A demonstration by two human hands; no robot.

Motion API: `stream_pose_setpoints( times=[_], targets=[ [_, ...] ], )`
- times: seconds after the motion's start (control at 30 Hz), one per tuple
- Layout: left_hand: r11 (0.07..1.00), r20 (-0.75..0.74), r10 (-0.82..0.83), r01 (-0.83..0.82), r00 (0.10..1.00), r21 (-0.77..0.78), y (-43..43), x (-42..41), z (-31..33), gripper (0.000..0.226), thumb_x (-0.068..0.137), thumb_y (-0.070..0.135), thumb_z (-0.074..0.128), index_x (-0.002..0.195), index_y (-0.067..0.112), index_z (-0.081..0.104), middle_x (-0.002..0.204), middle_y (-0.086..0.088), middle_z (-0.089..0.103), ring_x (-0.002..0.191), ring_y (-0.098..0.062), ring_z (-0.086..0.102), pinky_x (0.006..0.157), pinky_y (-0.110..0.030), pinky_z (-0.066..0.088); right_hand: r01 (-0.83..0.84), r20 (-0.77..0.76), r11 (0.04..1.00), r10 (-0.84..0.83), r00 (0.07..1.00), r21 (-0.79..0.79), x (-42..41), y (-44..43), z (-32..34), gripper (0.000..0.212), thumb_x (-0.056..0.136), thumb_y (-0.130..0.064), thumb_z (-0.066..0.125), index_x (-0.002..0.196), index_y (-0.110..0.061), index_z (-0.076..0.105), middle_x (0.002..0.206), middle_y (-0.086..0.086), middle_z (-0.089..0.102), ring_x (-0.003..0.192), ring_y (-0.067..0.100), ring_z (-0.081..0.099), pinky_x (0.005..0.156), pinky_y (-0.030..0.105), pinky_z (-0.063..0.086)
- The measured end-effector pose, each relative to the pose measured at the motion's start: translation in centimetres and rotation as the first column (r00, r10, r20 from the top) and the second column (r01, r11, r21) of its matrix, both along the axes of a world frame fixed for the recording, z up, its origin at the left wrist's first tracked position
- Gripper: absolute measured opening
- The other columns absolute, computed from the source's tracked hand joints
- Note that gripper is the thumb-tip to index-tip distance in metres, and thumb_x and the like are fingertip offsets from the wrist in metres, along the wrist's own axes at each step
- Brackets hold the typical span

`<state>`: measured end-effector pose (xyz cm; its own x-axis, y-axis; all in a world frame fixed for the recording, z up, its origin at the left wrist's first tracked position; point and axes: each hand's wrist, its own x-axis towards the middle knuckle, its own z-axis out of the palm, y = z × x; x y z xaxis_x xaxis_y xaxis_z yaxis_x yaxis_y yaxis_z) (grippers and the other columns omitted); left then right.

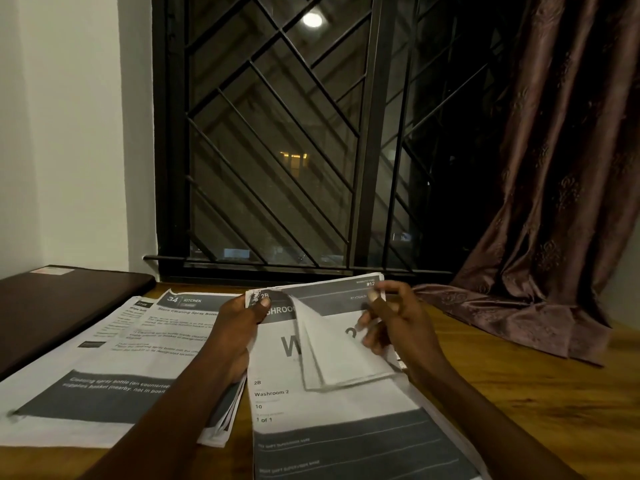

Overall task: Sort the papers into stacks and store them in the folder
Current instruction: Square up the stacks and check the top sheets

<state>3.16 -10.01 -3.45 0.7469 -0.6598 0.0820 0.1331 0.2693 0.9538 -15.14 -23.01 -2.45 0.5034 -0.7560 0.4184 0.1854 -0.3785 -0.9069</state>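
Both hands are up at the far edge of the Washroom stack (329, 427), the pile lying on the right of the wooden table (519, 393), right under the person's forearms. The left hand (242, 320) grips the stack's top-left corner, thumb pressed on the printed face and fingers curled underneath. The right hand (391, 317) is at the top-right corner, pinching the lifted sheets (339, 351) between thumb and fingertips, and those sheets curl over the middle of the page and hide part of the big letters. Just beside it, to the left and under the left forearm, lies the Kitchen stack (104, 375), flat, with no hand holding it. Further left, off the papers and near the wall, sits a dark flat case (62, 306); whether that is the folder, I cannot tell. The count: two stacks of paper, two hands, one dark case. The lifted sheets are several, but their number won't resolve. Behind are a barred window (277, 133) and a curtain (554, 168) spilling onto the table's right corner.
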Motion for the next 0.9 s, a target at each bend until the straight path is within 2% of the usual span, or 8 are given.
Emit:
stream_pose_setpoints(
  times=[0.1,0.17,0.33,0.5,0.67,0.8,0.87,0.9],
  targets=[
    [0.999,-0.014,-0.04,0.04,0.999,-0.005,0.1,0.0,0.0,0.008,0.096,0.014,0.058,0.096,0.009,0.063,0.095,-0.021,0.073,0.087,-0.039,0.07,0.079,-0.052,0.056,0.352,-0.046,0.909,-0.37,0.928,-0.222,0.2,-0.9,-0.7,0.046,0.079,-0.028,0.075,0.114,-0.023,0.046,0.083,0.0,0.061,0.073,0.011,0.059,0.061,0.022,0.046],
    [0.999,-0.002,-0.047,0.047,0.999,-0.004,0.0,0.0,0.0,0.008,0.096,0.015,0.058,0.095,0.009,0.063,0.093,-0.02,0.074,0.083,-0.038,0.071,0.079,-0.051,0.057,0.421,-0.049,0.867,-0.449,0.892,-0.265,0.1,-1.2,-0.6,0.049,0.073,-0.03,0.08,0.11,-0.026,0.049,0.092,-0.007,0.055,0.083,0.007,0.054,0.065,0.018,0.043],
    [0.999,0.027,-0.033,0.032,0.999,0.01,-0.1,0.0,0.0,0.009,0.096,0.017,0.059,0.093,0.01,0.063,0.087,-0.017,0.074,0.078,-0.035,0.071,0.077,-0.048,0.057,0.389,0.02,0.874,-0.401,0.916,-0.293,-0.3,-1.1,-0.3,0.016,0.079,-0.012,0.074,0.082,-0.016,0.06,0.076,0.0,0.063,0.073,0.013,0.058,0.058,0.01,0.045],
    [1.0,0.039,-0.024,0.024,0.999,0.017,-0.3,0.0,-0.1,0.01,0.096,0.018,0.059,0.091,0.011,0.063,0.082,-0.014,0.075,0.077,-0.035,0.071,0.082,-0.05,0.055,0.424,0.076,0.862,-0.42,0.904,-0.277,-0.5,-0.8,0.2,0.024,0.078,0.004,0.069,0.09,-0.013,0.057,0.064,0.0,0.058,0.06,0.004,0.056,0.058,0.005,0.043],
    [1.0,0.046,-0.018,0.018,0.999,0.013,-0.2,0.0,-0.2,0.009,0.096,0.017,0.059,0.091,0.009,0.063,0.088,-0.018,0.074,0.079,-0.035,0.071,0.083,-0.052,0.056,0.422,0.08,0.843,-0.42,0.904,-0.334,-0.4,-0.7,0.1,0.022,0.079,0.003,0.068,0.092,-0.013,0.059,0.064,-0.007,0.059,0.062,-0.004,0.057,0.058,0.011,0.044],
    [1.0,0.049,-0.013,0.013,0.999,0.009,0.0,-0.1,0.0,0.011,0.097,0.018,0.058,0.089,0.01,0.06,0.082,-0.015,0.072,0.073,-0.032,0.07,0.07,-0.04,0.056,0.42,0.074,0.822,-0.426,0.902,-0.385,-0.5,-1.0,-0.3,0.022,0.082,0.0,0.067,0.074,-0.02,0.062,0.078,-0.008,0.066,0.074,0.0,0.062,0.068,0.013,0.051],
    [1.0,0.039,-0.012,0.012,0.999,0.009,0.0,-0.1,0.0,0.012,0.097,0.018,0.058,0.088,0.01,0.059,0.086,-0.016,0.071,0.077,-0.034,0.069,0.075,-0.044,0.055,0.416,0.076,0.806,-0.425,0.902,-0.421,-0.4,-1.2,-0.3,0.023,0.079,-0.001,0.071,0.071,-0.021,0.063,0.103,-0.007,0.064,0.099,0.008,0.059,0.086,0.027,0.052],
    [1.0,0.027,-0.013,0.013,1.0,0.006,0.0,-0.1,0.0,0.011,0.097,0.017,0.058,0.089,0.01,0.059,0.088,-0.017,0.071,0.079,-0.035,0.069,0.077,-0.046,0.055,0.421,0.078,0.786,-0.436,0.897,-0.453,-0.3,-1.2,-0.3,0.022,0.076,-0.002,0.075,0.07,-0.02,0.064,0.115,-0.007,0.058,0.111,0.011,0.052,0.092,0.027,0.046]
  ],
)
